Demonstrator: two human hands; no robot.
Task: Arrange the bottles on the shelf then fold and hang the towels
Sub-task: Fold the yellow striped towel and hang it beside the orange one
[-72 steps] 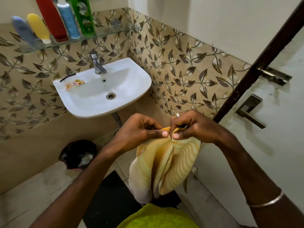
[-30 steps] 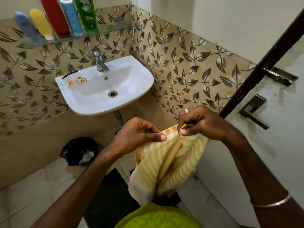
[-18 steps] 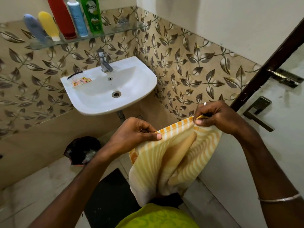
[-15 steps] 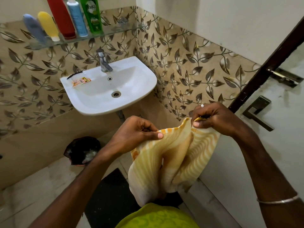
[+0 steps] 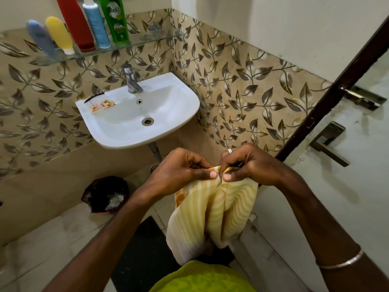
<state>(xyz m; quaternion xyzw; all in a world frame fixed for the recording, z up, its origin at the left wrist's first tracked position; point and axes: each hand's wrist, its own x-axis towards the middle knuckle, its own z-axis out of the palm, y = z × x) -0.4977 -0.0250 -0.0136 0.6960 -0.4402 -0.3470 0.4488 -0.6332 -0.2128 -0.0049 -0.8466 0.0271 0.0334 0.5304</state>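
Observation:
A yellow-and-white striped towel (image 5: 212, 213) hangs folded below my hands, in front of my body. My left hand (image 5: 179, 171) and my right hand (image 5: 250, 167) pinch its top edge, thumbs nearly touching at the middle. On the glass shelf (image 5: 134, 44) above the sink stand several bottles in a row: a blue-grey one (image 5: 40, 37), a yellow one (image 5: 60, 34), a tall red one (image 5: 76, 22), a light blue one (image 5: 95, 24) and a green one (image 5: 114, 18). The bottles' tops are cut off by the frame.
A white sink (image 5: 183, 95) with a tap (image 5: 130, 80) hangs on the leaf-patterned wall; small sachets (image 5: 102, 104) lie on its rim. A black bin (image 5: 105, 193) stands on the floor left, a dark mat (image 5: 143, 256) under me. A door with handle (image 5: 328, 142) is at right.
My hands had spread the towel's top edge apart about half a second ago; now they have come back together, bringing the two corners to meet so the towel hangs doubled.

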